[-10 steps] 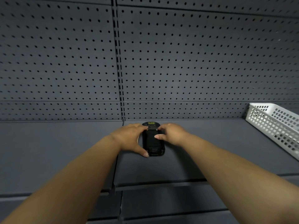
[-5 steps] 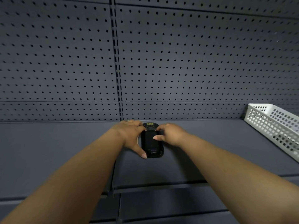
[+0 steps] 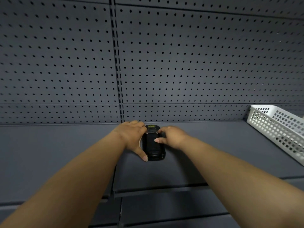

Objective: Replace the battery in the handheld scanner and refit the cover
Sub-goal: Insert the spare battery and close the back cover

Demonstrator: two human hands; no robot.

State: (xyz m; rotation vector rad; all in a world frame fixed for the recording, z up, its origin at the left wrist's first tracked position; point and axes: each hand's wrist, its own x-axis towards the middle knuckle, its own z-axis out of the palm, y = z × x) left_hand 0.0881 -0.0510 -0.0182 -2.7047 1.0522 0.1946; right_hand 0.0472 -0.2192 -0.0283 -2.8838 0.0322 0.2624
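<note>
Grey shelf [image 3: 213, 145]: both hands, left hand [image 3: 133, 137] & right hand [image 3: 172, 137], grasp scanner [image 3: 153, 146]; cover seating prob. hidden.

I can read no text here. The scanner [image 3: 153, 143] between my hands carries a small yellow label [image 3: 151, 126] at its far end, but its print is too small and blurred to read.
</note>
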